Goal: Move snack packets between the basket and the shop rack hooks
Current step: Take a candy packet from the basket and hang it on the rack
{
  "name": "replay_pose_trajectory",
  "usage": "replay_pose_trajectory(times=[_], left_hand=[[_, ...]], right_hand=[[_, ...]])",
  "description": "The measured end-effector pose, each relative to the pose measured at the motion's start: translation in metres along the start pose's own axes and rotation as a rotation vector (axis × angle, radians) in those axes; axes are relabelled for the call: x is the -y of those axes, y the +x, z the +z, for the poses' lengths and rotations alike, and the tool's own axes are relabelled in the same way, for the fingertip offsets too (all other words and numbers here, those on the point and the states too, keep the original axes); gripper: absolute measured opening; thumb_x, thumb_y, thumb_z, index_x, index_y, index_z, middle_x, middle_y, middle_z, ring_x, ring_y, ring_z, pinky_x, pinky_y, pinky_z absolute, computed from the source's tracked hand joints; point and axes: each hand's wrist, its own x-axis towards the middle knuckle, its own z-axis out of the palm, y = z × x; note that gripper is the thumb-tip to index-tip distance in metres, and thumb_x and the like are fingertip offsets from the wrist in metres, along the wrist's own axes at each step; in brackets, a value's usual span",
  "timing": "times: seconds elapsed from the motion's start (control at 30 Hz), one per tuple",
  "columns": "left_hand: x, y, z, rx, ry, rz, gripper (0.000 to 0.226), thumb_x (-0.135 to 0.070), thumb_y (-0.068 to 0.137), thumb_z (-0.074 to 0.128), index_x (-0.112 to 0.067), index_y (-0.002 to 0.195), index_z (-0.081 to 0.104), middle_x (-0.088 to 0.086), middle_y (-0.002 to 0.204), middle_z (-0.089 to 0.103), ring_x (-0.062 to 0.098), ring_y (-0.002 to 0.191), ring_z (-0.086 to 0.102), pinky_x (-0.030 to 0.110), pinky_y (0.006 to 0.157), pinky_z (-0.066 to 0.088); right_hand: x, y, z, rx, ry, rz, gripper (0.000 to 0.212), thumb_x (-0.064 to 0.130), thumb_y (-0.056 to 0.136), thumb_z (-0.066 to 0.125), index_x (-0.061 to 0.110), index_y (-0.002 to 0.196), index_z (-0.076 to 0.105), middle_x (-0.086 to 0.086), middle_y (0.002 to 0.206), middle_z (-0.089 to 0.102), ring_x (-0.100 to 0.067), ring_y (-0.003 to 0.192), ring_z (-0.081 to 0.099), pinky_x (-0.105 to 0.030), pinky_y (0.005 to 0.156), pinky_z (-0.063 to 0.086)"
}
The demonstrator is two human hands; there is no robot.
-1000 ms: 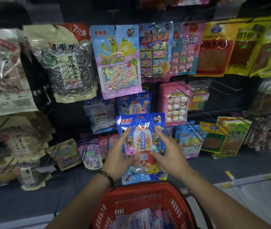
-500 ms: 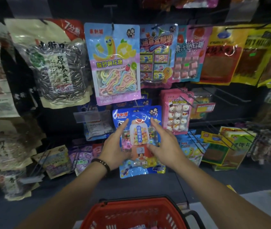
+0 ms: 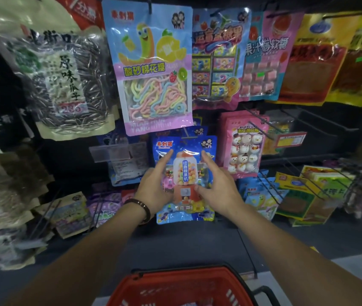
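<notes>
We read 扭趣糖果机 on the blue packet (image 3: 185, 173), under a red brand mark at its top left (乖刺猬, as far as we can make out). The marshmallow packet (image 3: 151, 69) says 酸砂棉花糖 and, lower down, MIAN HUA TANG. The seed bag (image 3: 65, 80) carries 原味瓜子, 230, and 7分熟 on its red corner.

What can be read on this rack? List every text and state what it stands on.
"酸砂棉花糖": blue-and-pink marshmallow rope packet
"原味瓜子": sunflower seed packet
"7分熟": that seed packet's red top corner
"糖果机", below "扭" and one unclear character: held blue candy packet
"软糖": pink gummy packet
Too blurred to read: brand logos, snowman marshmallow packet, price tag, yellow packets
</notes>
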Motion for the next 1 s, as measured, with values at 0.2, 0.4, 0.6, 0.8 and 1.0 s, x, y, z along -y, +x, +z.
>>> replay_pose_trajectory(times=[0.2,0.4,0.6,0.8,1.0], left_hand=[[0.017,0.032,0.015,-0.078,-0.043,0.011,0.119,-0.006,0.082,0.082,-0.064,0.159,0.012,0.008,0.142,0.046,-0.01,0.113,0.056,0.014,0.084,0.059],[0.016,0.038,0.02,-0.092,-0.056,-0.044,0.122,-0.016,0.077,0.093,-0.056,0.163,0.015,0.011,0.152,0.022,-0.003,0.12,0.034,0.014,0.1,0.038],[0.014,0.022,0.012,-0.067,0.008,-0.051,0.117,-0.018,0.081,0.09,-0.054,0.163,0.016,0.009,0.172,-0.003,0.018,0.16,0.004,0.037,0.123,0.027],[0.059,-0.082,0.044,-0.011,0.188,0.038,0.053,-0.023,0.084,0.081,-0.025,0.134,0.063,0.004,0.132,0.051,0.021,0.125,0.054,0.037,0.113,0.045],[0.13,-0.191,0.069,0.55,0.374,-0.209,0.011,-0.032,0.089,0.072,-0.026,0.097,0.076,-0.004,0.103,0.078,0.017,0.096,0.071,0.027,0.086,0.052]], right_hand=[[0.006,0.033,0.004,0.027,0.038,0.047,0.108,0.026,0.088,0.085,0.053,0.165,0.013,-0.005,0.127,0.049,-0.017,0.101,0.053,-0.028,0.088,0.044],[0.002,0.047,0.005,0.148,0.02,0.048,0.116,0.027,0.087,0.087,0.048,0.167,0.006,-0.011,0.148,0.042,-0.028,0.133,0.053,-0.025,0.096,0.039],[0.0,0.027,0.014,0.117,0.075,0.058,0.11,0.024,0.087,0.086,0.047,0.167,0.013,-0.007,0.156,0.038,-0.023,0.147,0.042,-0.036,0.122,0.039],[-0.023,-0.066,0.039,-0.051,0.058,0.056,0.074,0.019,0.087,0.084,0.027,0.153,0.05,0.003,0.137,0.049,-0.011,0.127,0.051,-0.024,0.11,0.04],[-0.096,-0.179,0.127,0.142,0.123,0.429,0.02,0.017,0.085,0.086,0.022,0.101,0.075,0.007,0.086,0.072,-0.014,0.085,0.07,-0.028,0.086,0.055]])
